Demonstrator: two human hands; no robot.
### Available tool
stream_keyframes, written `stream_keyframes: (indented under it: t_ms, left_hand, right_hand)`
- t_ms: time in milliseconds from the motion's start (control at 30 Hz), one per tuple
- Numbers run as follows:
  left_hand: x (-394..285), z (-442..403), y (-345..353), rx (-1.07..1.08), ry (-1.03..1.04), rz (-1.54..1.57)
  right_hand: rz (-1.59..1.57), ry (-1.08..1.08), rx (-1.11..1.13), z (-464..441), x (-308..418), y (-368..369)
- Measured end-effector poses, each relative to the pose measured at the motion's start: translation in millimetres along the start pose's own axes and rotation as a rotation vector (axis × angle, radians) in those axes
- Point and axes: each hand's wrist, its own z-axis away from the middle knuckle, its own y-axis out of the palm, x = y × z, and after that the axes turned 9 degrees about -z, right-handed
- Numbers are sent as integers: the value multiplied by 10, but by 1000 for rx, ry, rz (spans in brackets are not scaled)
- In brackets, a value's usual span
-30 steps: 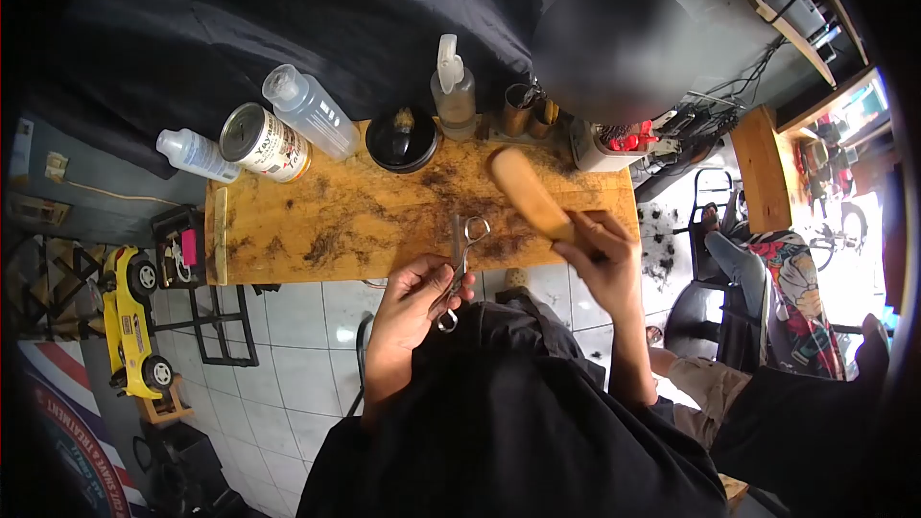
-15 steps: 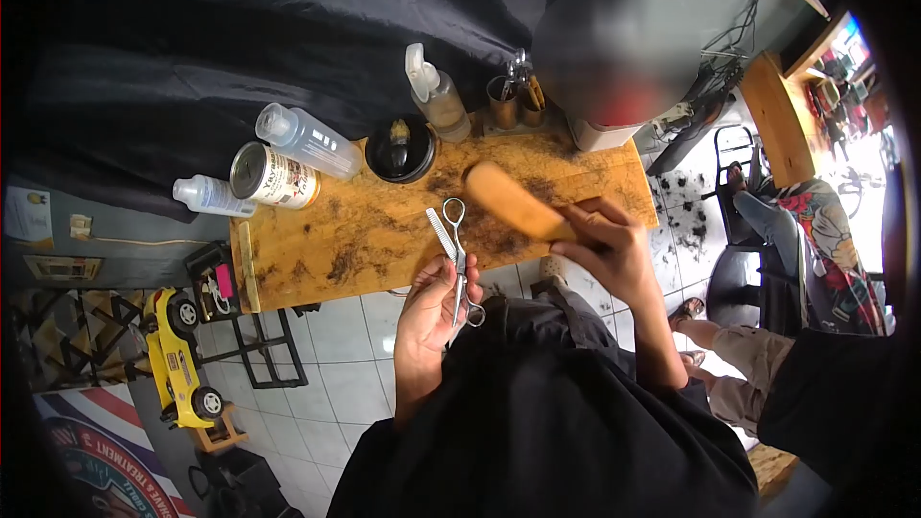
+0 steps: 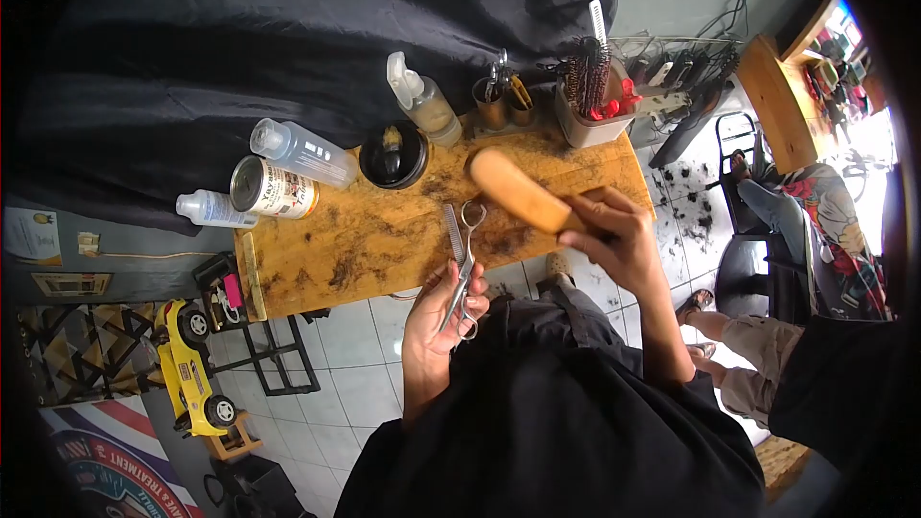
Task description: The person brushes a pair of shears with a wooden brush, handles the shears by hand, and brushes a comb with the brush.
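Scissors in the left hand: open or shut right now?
The scissors are open: the toothed blade lies beside one finger ring, with the other ring at the opposite end.

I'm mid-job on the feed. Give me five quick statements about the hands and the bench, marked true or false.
1. The left hand holds silver metal scissors with a comb-toothed blade. True.
2. The right hand holds a white plastic comb. False: the right hand holds a tan, round-ended oblong tool.
3. A clear spray bottle with a white trigger head stands beside a round black bowl. True.
4. The brown wooden table is free of hair. False: dark clippings lie scattered across the table.
5. The scissors' two finger rings touch. False: they sit well apart.
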Motion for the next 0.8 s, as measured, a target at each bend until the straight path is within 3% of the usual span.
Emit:
stream_keyframes:
  t_ms: [100, 167, 233, 300, 433, 500, 567, 633, 733, 800]
  left_hand:
    - [-5, 27, 5, 6, -86, 62]
    - [31, -1, 8, -53, -39, 83]
    - [36, -48, -20, -105, 6, 102]
    - [22, -68, -76, -89, 15, 141]
    - [-76, -11, -70, 27, -47, 39]
    - [-44, -18, 0, -67, 46, -41]
    - [-58, -15, -7, 78, 20, -6]
    - [-19, -63, -12, -46, 104, -64]
    - [-33, -80, -98, -56, 119, 21]
    - [-64, -58, -166, -30, 95, 13]
  right_hand:
    - [-23, 24, 5, -24, -23, -48]
    - [-40, 11, 74, 1, -56, -54]
    - [-184, -235, 403, 1, -65, -39]
    - [-147, -195, 501, 29, -19, 2]
    - [-62, -136, 218, -8, -135, 40]
    - [-6, -81, 108, -36, -169, 52]
    - [-38, 59, -147, -90, -106, 76]
    - [-62, 106, -125, -74, -111, 25]
    - [-113, -105, 284, -76, -86, -25]
    - [-154, -190, 407, -89, -75, 30]
